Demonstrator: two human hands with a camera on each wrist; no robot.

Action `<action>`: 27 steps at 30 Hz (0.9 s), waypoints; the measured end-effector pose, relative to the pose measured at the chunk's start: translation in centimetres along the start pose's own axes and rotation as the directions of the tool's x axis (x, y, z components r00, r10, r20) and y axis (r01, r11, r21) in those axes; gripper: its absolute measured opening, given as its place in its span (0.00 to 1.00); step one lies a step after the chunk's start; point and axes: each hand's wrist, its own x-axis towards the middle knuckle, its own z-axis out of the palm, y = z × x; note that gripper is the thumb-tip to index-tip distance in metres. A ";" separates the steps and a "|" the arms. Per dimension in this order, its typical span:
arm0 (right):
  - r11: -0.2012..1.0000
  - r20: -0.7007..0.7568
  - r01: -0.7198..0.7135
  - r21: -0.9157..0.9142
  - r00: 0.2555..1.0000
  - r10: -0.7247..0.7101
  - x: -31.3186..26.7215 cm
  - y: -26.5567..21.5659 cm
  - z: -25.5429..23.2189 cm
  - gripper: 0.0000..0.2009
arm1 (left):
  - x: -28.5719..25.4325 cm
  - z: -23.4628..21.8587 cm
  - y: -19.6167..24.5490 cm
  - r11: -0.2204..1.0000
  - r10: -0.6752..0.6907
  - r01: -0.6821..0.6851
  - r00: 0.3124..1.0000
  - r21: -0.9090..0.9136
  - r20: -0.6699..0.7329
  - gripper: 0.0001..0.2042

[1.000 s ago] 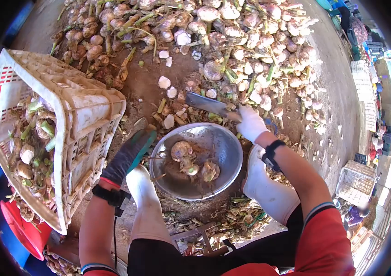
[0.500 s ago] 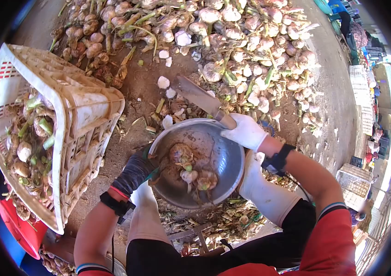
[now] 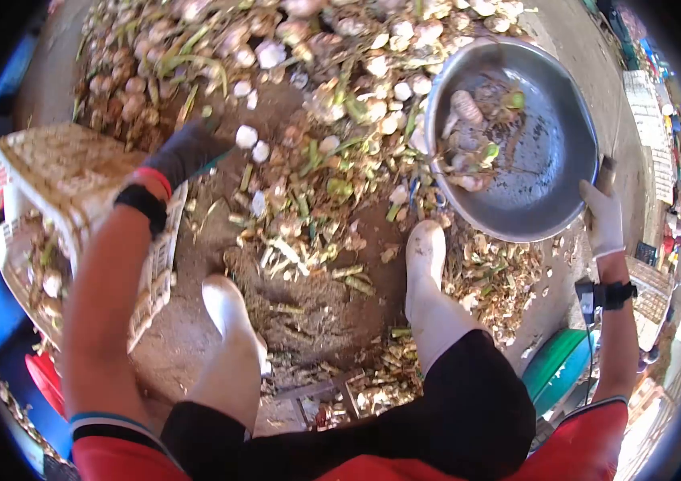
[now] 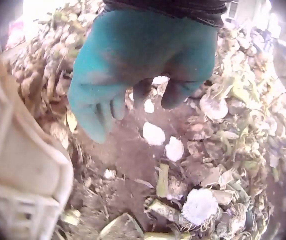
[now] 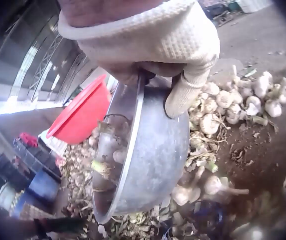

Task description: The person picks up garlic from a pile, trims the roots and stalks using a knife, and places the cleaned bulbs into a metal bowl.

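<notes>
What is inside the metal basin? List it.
Inside the metal basin lie garlic bulbs, green stem ends and dark specks. Whatever lies under the bulbs is covered and cannot be seen.

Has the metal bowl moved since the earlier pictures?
Yes. In the head view, the metal bowl has gone right and forward, from below the garlic pile to overlap its right edge.

Large farm-produce shed, garlic heap (image 3: 140, 52) over a dirt floor (image 3: 182, 321), slatted crate (image 3: 64, 168), metal roof frame (image 5: 47, 50)
</notes>
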 end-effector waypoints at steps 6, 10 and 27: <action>0.954 -0.234 -0.194 0.229 0.940 0.248 -0.7 6.9 -5.0 0.19 | 5.4 12.5 -1.4 0.990 0.109 -0.135 0.909 -0.039 -0.403 0.19; 0.954 -0.288 -0.226 0.196 0.917 0.276 -1.7 8.6 -4.3 0.05 | -0.3 19.7 10.0 0.969 0.228 -0.138 0.819 0.204 -0.526 0.20; 0.986 0.307 -0.111 -0.121 0.941 0.143 -4.1 7.4 11.6 0.13 | -12.5 25.4 0.6 0.931 0.283 -0.269 0.959 0.248 -0.024 0.35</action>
